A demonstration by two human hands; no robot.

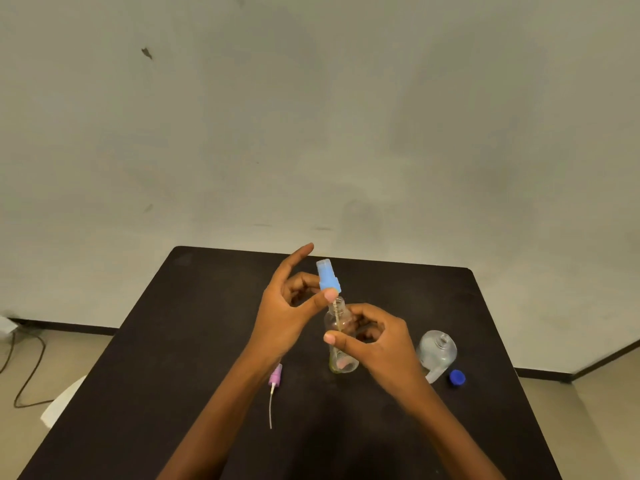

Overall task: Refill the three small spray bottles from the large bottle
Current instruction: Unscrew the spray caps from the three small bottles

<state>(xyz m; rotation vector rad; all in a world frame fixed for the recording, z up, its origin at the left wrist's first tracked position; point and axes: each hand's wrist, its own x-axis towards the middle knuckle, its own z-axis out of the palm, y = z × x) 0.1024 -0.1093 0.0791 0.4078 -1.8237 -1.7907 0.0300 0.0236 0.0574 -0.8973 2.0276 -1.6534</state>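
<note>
My right hand (377, 344) grips a small clear spray bottle (341, 341) upright just above the black table (173, 358). My left hand (291, 306) pinches its light blue spray head (328, 276) lifted above the bottle's neck, with the dip tube still reaching down inside. The large clear bottle (437, 351) stands open to the right, its dark blue cap (457, 377) lying beside it. A purple spray head (275, 377) with its long dip tube lies on the table under my left forearm. Other small bottles are not visible.
The table's far edge sits close to a pale wall (311, 116). A cable (27, 368) trails on the floor at the left, next to a white object (64, 400) by the table's left side.
</note>
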